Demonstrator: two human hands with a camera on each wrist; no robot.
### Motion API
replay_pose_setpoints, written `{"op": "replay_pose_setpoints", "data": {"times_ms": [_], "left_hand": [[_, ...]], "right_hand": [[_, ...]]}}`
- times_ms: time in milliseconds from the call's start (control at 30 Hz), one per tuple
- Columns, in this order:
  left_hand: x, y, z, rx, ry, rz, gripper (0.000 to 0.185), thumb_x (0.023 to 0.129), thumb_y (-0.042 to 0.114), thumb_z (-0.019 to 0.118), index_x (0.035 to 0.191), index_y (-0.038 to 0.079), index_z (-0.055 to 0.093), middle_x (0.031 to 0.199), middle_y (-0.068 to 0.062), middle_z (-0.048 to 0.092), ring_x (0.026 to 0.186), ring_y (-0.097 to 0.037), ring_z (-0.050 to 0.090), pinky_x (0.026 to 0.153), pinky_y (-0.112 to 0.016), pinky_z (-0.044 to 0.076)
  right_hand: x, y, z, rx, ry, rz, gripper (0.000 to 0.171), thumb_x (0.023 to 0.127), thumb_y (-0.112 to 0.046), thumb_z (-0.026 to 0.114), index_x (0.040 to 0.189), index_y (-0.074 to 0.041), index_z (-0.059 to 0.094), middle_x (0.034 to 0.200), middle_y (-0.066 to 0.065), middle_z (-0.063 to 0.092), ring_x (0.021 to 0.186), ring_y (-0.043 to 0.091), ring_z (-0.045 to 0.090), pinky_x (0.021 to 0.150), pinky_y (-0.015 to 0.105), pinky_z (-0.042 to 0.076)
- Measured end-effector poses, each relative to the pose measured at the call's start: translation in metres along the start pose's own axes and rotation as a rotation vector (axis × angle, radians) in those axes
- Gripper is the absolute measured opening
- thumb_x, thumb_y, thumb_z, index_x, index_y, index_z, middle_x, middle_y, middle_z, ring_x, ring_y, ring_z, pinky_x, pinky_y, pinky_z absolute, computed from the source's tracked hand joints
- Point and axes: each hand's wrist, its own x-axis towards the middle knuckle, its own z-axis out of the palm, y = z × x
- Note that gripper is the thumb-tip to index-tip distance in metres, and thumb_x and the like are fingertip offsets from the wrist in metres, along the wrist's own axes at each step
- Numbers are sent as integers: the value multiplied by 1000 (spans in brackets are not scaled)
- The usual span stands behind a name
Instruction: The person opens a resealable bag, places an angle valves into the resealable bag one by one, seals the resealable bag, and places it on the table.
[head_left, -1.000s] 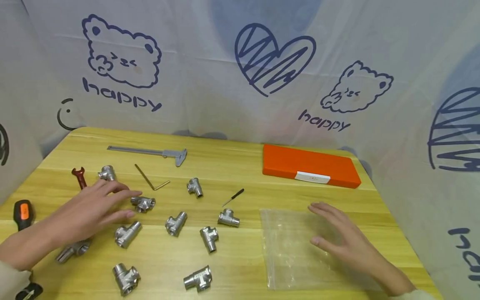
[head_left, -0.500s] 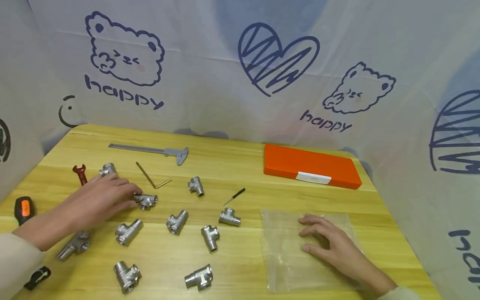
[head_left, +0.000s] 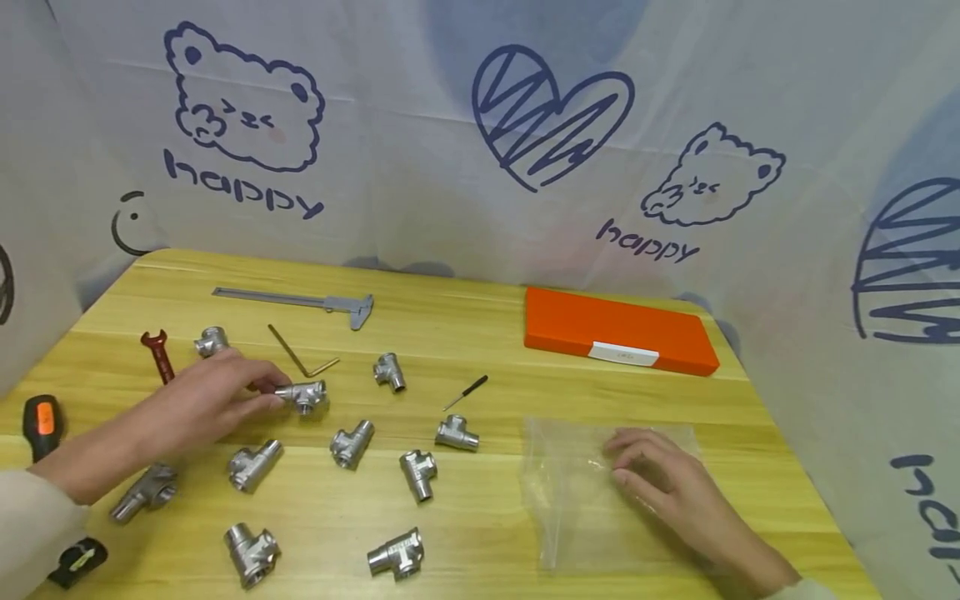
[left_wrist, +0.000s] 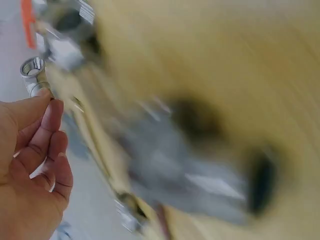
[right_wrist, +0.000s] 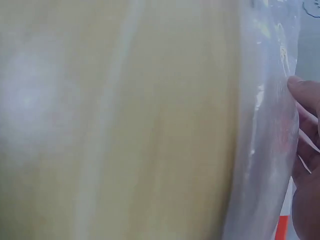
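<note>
We log: left hand [head_left: 197, 407] pinching silver metal tee pipe fitting [head_left: 303, 395] just above yellow wooden worktop [head_left: 480, 333] | right hand [head_left: 670, 485] fingers curled, gripping clear plastic zip bag [head_left: 577, 492] lying flat there

Left hand [head_left: 197, 404] pinching a steel tee fitting [head_left: 303, 395] at one end, just above the wooden counter [head_left: 480, 333]. Right hand [head_left: 663, 479] with fingers curled on a clear plastic bag [head_left: 577, 500] lying flat. More tee fittings [head_left: 348, 443] scattered between the hands. Farther back, a caliper [head_left: 300, 302], a hex key [head_left: 298, 354], a red wrench [head_left: 157, 354] and an orange case [head_left: 618, 340].
</note>
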Motion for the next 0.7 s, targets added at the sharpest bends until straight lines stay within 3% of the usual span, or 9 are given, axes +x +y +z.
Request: {"op": "replay_pose_setpoints", "data": {"times_ms": [167, 433, 533, 700], "left_hand": [[14, 52, -1, -143, -38, -7, 20, 102, 23, 78, 119, 14, 79, 106, 8, 77, 100, -15, 69, 88, -46, 61], [55, 137, 22, -340, -157, 85, 14, 101, 19, 78, 114, 12, 79, 97, 10, 77, 87, 0, 66, 81, -26, 58], [68, 160, 36, -357, -190, 136, 14, 102, 17, 78, 113, 9, 79, 94, 8, 78, 82, 1, 66, 78, -21, 58], [86, 189, 59, -323, -221, 174, 13, 102, 16, 78, 111, 7, 80, 95, 2, 79, 83, -3, 67, 82, -25, 58]], "right_hand": [[2, -3, -6, -9, 57, -17, 31, 97, -3, 80, 105, -32, 72, 124, -8, 76, 122, 7, 66, 110, 4, 37], [0, 1, -4, 92, 76, 10, 31, 98, -1, 79, 105, -30, 72, 121, -6, 77, 118, 3, 67, 108, 7, 42], [0, 1, -4, 121, 74, 24, 28, 99, -2, 78, 105, -28, 73, 121, -5, 77, 119, 4, 68, 109, 7, 42], [1, 1, -6, 128, 79, 47, 27, 100, -2, 78, 106, -28, 73, 121, -5, 78, 118, 2, 68, 109, 7, 41]]}}
